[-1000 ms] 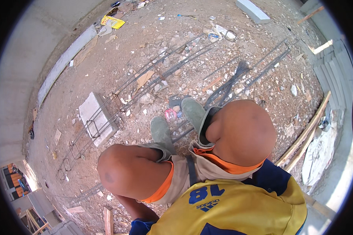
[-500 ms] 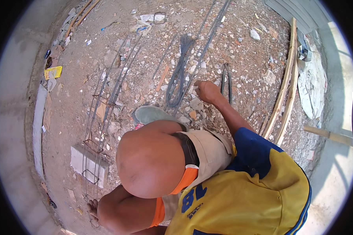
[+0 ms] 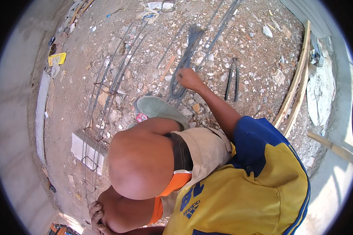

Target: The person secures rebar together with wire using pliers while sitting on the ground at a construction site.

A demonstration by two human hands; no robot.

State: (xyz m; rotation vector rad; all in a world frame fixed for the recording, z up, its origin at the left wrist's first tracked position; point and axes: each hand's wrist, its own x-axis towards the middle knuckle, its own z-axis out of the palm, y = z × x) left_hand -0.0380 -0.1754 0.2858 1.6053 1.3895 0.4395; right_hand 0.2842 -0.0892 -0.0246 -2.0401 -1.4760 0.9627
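jersey [image 3: 243, 196]: yellow, blue chest print [image 3: 187, 200] | sleeve [image 3: 252, 135] up-arm from right hand [image 3: 189, 79]: short, dark blue | side piping [image 3: 306, 178]: blue | shorts [image 3: 204, 147] bodyward of right hand: beige, orange trim [image 3: 176, 184], dark band [image 3: 183, 152] at leg opening | boot [image 3: 159, 107] near right hand: grey-green, rounded toe

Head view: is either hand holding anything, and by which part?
The right hand is curled over the wire bundle; a grip cannot be told. The left hand is at the left knee, nothing visibly held.
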